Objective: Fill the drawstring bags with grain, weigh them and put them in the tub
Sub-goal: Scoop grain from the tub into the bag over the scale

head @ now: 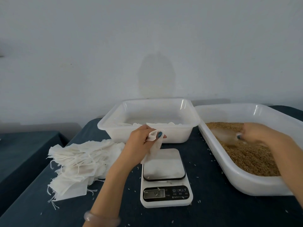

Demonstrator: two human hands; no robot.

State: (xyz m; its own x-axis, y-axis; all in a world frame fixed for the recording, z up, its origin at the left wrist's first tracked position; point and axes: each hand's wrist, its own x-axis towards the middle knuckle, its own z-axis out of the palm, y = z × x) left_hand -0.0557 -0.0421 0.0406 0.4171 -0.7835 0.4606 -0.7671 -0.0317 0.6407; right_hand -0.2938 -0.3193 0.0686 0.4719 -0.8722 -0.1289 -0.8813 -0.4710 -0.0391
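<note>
A dark blue cloth-covered table (205, 177) carries everything, and the biggest thing on it is the long white plastic tray of brown grain (249, 156) at the right, its near rim close to the table's edge. Behind the middle stands the square white plastic tub (147, 118), with several pale filled bags just visible along its floor, so part of the batch looks done. Left of centre lies a loose heap of flat, empty white cloth drawstring bags (78, 163), strings trailing. In front of the tub sits the small white digital kitchen scale (165, 177); its steel platform is bare and its display is too blurred to read. The left hand (144, 141) is closed on one limp white drawstring bag (154, 148), pinching its mouth between thumb and fingers so the cloth hangs down over the back of the scale. The right hand (255, 135) is in the grain tray, blurred, curled around what seems a clear plastic scoop (226, 135); how firmly it grips I cannot tell. The step in hand appears to be filling: grain is being gathered and the bag is empty. The next move calls for spreading the bag's mouth wide and bringing the loaded scoop across level, since stray grains (211, 159) already dot the cloth around the scale.
</note>
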